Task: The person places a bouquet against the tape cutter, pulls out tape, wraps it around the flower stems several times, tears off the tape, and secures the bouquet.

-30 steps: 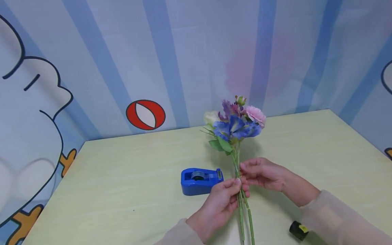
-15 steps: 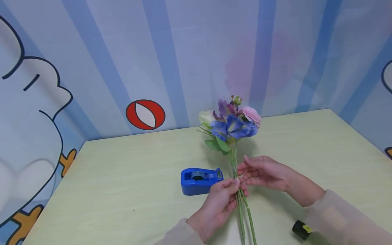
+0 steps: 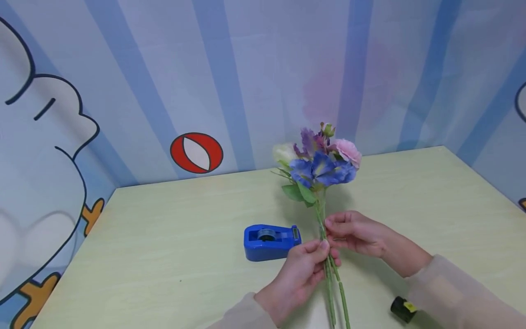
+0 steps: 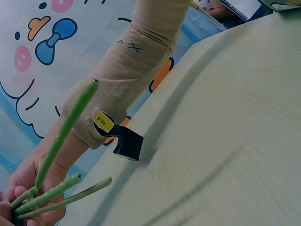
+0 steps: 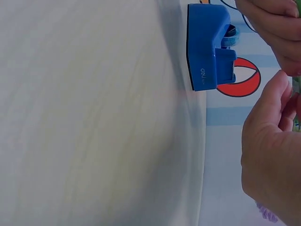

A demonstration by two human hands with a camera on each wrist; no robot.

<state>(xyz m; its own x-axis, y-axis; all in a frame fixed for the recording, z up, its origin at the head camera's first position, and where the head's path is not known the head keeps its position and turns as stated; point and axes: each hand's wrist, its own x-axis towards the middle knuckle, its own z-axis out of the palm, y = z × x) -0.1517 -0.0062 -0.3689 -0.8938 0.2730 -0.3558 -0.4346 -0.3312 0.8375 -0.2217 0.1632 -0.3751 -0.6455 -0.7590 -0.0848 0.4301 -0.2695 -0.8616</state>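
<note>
A bouquet of artificial flowers (image 3: pixel 322 169), with blue, purple, pink and white blooms and green leaves, stands almost upright over the table in the head view. My left hand (image 3: pixel 302 274) grips its gathered stems (image 3: pixel 331 292) about midway, thumb in front. Just above, my right hand (image 3: pixel 357 233) pinches the stems between thumb and fingers, where a shiny clear strip shows along them. Stem ends (image 4: pixel 73 120) poke out in the left wrist view. A blue tape dispenser (image 3: pixel 267 249) with a clear roll sits left of the hands, its cutter end close to the left hand.
The pale wooden table (image 3: pixel 164 246) meets a printed cloth backdrop (image 3: pixel 279 82) behind and at both sides. A small black device with a yellow label (image 3: pixel 403 310) is at the right sleeve. In the left wrist view, other items lie at the table's far edge.
The bouquet tipped slightly left, then came back to the right. My right hand's fingers spread a little from the stems half a second ago and now pinch close against them again.
</note>
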